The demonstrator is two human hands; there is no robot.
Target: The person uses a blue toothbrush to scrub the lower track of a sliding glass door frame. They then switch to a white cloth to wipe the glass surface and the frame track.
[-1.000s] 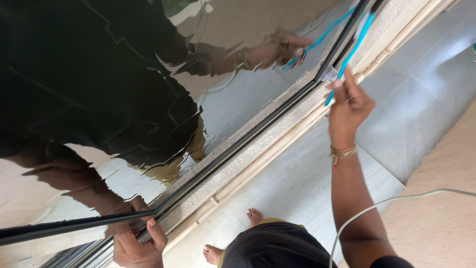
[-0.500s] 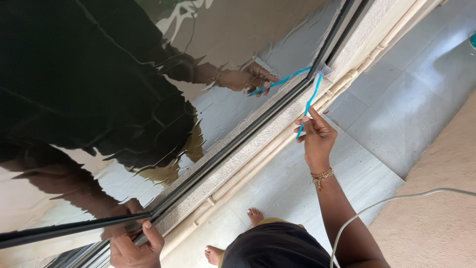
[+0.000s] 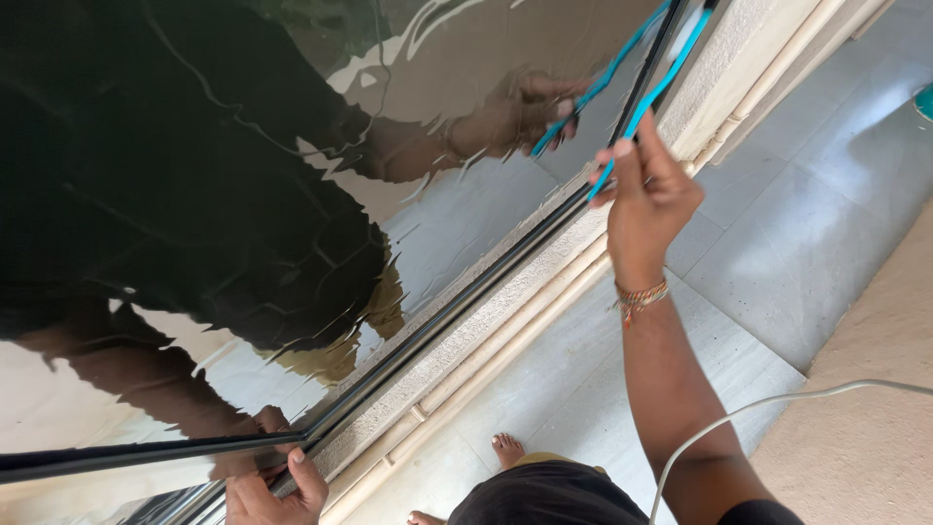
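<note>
Two hands are engaged: a brush [image 3: 649, 92] is gripped by right hand [image 3: 646, 199] against the frame [image 3: 466, 292]; left hand [image 3: 277, 491] is curled on its lower edge.

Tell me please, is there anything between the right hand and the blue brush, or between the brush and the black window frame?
Nothing visible. The right hand already grips the blue brush, whose upper end lies against the black frame.

Panel [image 3: 457, 58]: glossy, mirror-like sheet, rippled reflections.
Frame [image 3: 466, 292]: black, smooth, semi-gloss strip.
Ledge [image 3: 476, 326]: rough, grainy plaster, matt.
Pipes [image 3: 505, 335]: cream plastic, smooth.
Brush [image 3: 646, 97]: teal plastic handle, glossy.
Floor [image 3: 807, 194]: pale stone tiles, smooth, dull sheen.
Bracelet [image 3: 639, 295]: beaded, metallic glint.
Cable [image 3: 739, 413]: white, smooth plastic.
</note>
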